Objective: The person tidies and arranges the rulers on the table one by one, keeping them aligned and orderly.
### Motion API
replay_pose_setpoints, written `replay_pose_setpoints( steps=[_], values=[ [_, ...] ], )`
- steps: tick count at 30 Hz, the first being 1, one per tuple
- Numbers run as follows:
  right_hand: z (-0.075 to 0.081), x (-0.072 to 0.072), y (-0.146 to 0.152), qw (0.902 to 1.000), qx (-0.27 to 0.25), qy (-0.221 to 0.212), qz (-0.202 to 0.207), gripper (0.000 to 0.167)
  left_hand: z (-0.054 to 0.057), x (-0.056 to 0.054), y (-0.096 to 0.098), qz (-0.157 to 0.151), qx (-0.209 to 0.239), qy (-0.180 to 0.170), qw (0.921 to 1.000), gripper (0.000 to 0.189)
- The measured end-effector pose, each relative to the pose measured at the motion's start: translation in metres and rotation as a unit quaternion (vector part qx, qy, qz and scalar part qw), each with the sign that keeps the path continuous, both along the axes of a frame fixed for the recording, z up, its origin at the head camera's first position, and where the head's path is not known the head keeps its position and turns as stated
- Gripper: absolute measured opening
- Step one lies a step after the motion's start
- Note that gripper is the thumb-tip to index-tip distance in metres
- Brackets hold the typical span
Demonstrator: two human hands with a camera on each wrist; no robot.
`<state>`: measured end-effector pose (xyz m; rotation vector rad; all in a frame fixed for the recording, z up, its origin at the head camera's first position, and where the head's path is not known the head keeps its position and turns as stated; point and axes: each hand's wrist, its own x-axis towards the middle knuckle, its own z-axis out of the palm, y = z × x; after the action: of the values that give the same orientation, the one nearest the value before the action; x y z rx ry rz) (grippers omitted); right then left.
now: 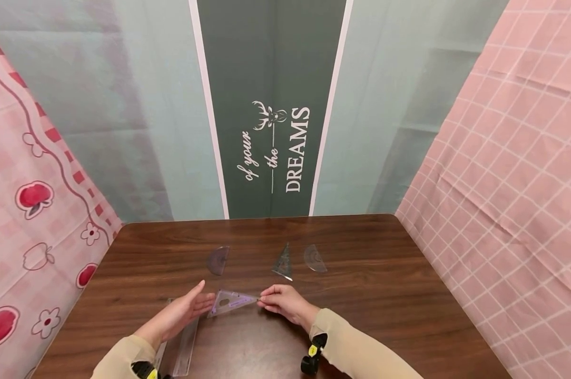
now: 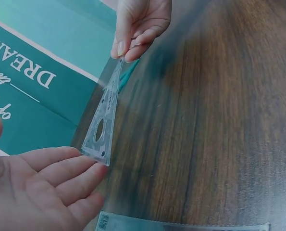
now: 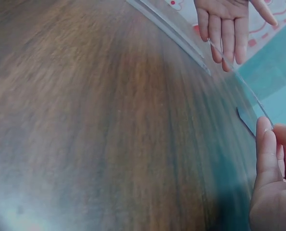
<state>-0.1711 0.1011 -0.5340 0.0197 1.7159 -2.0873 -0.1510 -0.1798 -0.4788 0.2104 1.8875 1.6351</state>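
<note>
Right hand (image 1: 287,304): thumb and fingers pinching the narrow tip of a clear set square (image 1: 235,301) with purple markings and a cut-out hole. Left hand (image 1: 183,313): fingers straight and lying alongside one another, thumb standing away, palm turned toward my right; fingertips at the wide end of the set square, which they seem to touch, with no grip on it. The piece spans the gap between my two hands, lifted off the wood; my right wrist view catches it nearly edge-on. On the brown table (image 1: 371,321), a clear ruler (image 1: 187,347) lies just beside my left wrist, running back toward me. Beyond my left fingertips, a see-through protractor (image 1: 218,261), faintly purple. Directly beyond my right hand, a darker triangle (image 1: 283,263); next to that, further right, a second protractor (image 1: 316,259), paler, near the triangle yet apart from it. Well past both hands, a green hanging cloth (image 1: 271,52) reading DREAMS; pink patterned cloth (image 1: 36,252) off my left side, pink checked cloth (image 1: 518,131) off my right.
</note>
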Motion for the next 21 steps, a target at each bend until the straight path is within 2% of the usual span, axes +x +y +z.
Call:
replay_pose_setpoints(
  steps=[14, 21],
  values=[
    [-0.002, 0.014, 0.012, 0.9997, 0.012, -0.001, 0.019, 0.007, -0.001, 0.002, 0.006, -0.018, -0.008, 0.000, 0.9998, 0.085],
    [-0.002, 0.020, 0.017, 0.9995, 0.020, 0.001, 0.023, 0.008, 0.002, 0.003, 0.010, 0.002, -0.002, -0.009, 1.0000, 0.084]
  ],
)
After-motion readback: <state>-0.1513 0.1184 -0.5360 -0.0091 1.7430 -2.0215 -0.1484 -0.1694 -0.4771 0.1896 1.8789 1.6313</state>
